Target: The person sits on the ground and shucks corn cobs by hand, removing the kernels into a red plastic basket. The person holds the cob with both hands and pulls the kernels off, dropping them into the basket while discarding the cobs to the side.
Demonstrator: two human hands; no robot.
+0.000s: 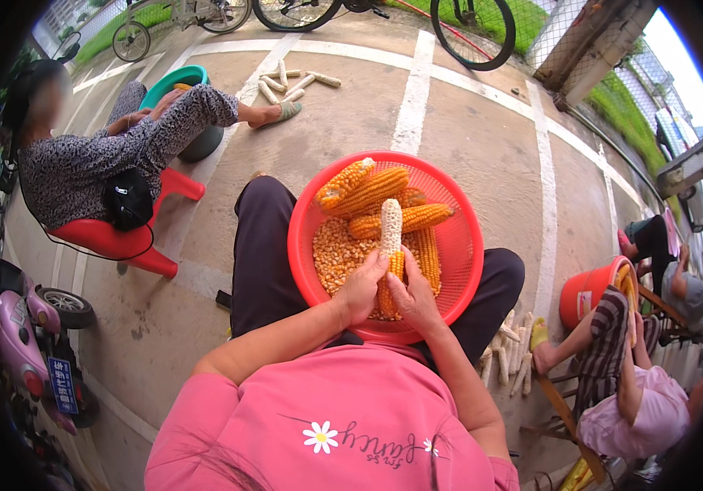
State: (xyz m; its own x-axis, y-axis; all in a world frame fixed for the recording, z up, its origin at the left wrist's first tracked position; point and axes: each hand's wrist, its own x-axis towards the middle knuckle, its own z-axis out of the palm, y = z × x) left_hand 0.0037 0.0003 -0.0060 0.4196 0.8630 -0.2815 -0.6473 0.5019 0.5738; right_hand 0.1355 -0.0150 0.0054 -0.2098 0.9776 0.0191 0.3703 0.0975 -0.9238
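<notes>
Between my two hands is a corn cob (391, 222), its far half stripped to pale core and its near part still set with yellow kernels. My left hand (362, 288) grips it from the left side. From the right, my right hand (414, 293) holds it too, thumb pressed near the kernels. Both hands are over a red plastic basket (476, 270) that rests on my lap. Loose corn kernels (336, 248) cover the basket's bottom at left. Several unshelled ears of corn (376, 190) lie across its far and right parts.
A person on a red plastic stool (97, 239) sits at left by a green bucket (195, 75). Bare cobs (281, 86) lie on the paving ahead, more cobs (508, 353) at right. Another person sits by a red bucket (591, 291). A pink scooter (17, 344) stands at left.
</notes>
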